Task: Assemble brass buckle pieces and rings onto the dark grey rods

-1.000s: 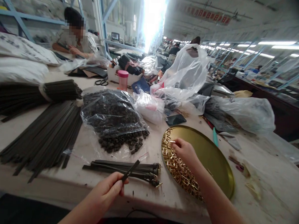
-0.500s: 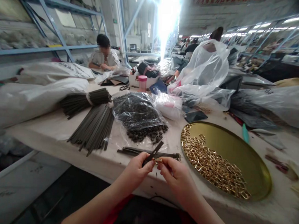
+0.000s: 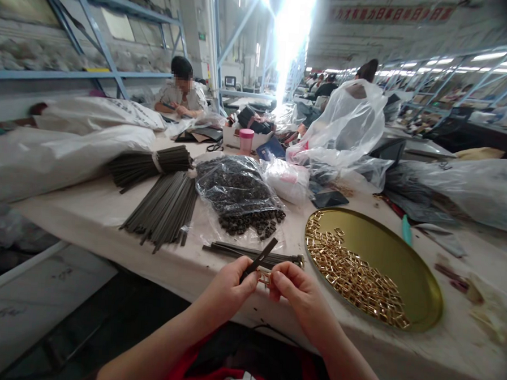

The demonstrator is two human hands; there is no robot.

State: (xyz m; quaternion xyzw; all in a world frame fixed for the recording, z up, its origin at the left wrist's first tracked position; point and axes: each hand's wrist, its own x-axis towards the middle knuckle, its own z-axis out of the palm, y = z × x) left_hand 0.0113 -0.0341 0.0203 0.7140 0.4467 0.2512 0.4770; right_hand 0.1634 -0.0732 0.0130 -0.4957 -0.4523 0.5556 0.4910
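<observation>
Between the thumb and fingers of my left hand (image 3: 225, 288) is a dark strap (image 3: 265, 254), its free end with a slot pointing up and right. My right hand (image 3: 297, 288) pinches a small gold buckle (image 3: 265, 277) at the strap's lower part, where the two hands almost meet. How the strap sits in the buckle is hidden by the fingers. Just beyond the hands lie several finished-looking dark straps (image 3: 233, 250) with metal at their right ends. To the right, loose gold buckles (image 3: 355, 275) cover part of a round golden tray (image 3: 391, 237).
Bundled dark strips (image 3: 167, 208) lie left of a clear bag (image 3: 237, 180) spilling small black loops (image 3: 256, 221). Behind stand a pink-lidded jar (image 3: 246, 141), a phone (image 3: 330, 199) and plastic bags (image 3: 346, 121). A co-worker (image 3: 182, 92) sits across at far left.
My right hand's fingers have shifted on the buckle, and more of the buckle shows now. The strap stays in my left hand. The camera view has shifted slightly.
</observation>
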